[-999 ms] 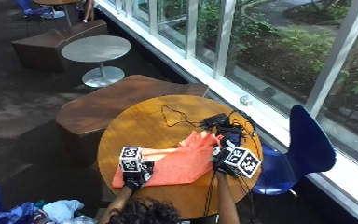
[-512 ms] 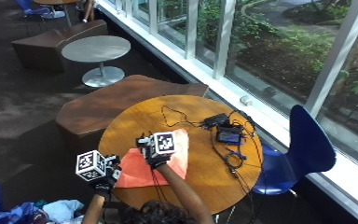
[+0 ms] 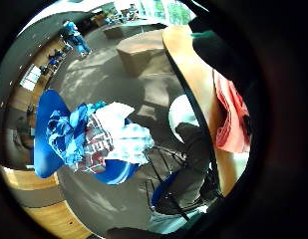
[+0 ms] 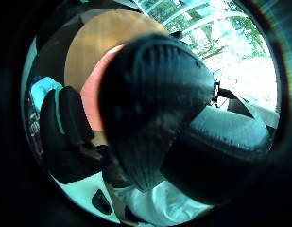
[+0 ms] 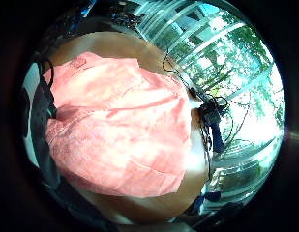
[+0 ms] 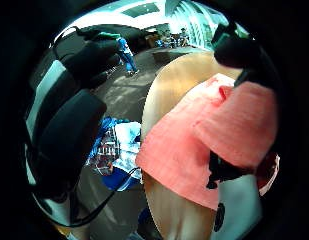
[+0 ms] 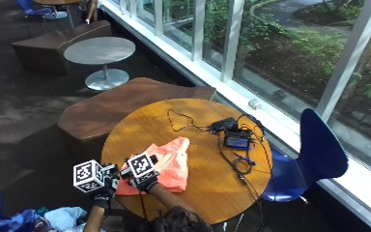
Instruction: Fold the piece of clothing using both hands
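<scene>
Coral shirt [image 7: 165,165] lies part-folded; right hand [image 7: 146,180] pinches its near edge, left hand [image 7: 103,185] grip unclear. Align edges before creasing.

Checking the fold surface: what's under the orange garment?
The orange garment lies on the round wooden table, bare wood around it. Whatever is beneath the cloth itself is covered.

One garment [image 7: 164,165], two tables [image 7: 205,159]

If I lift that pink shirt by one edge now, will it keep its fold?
Probably not. The shirt looks thin and creased, so it should droop and open. It likely weighs little. On the smooth table it may slide if pushed, bunching as it goes.
</scene>
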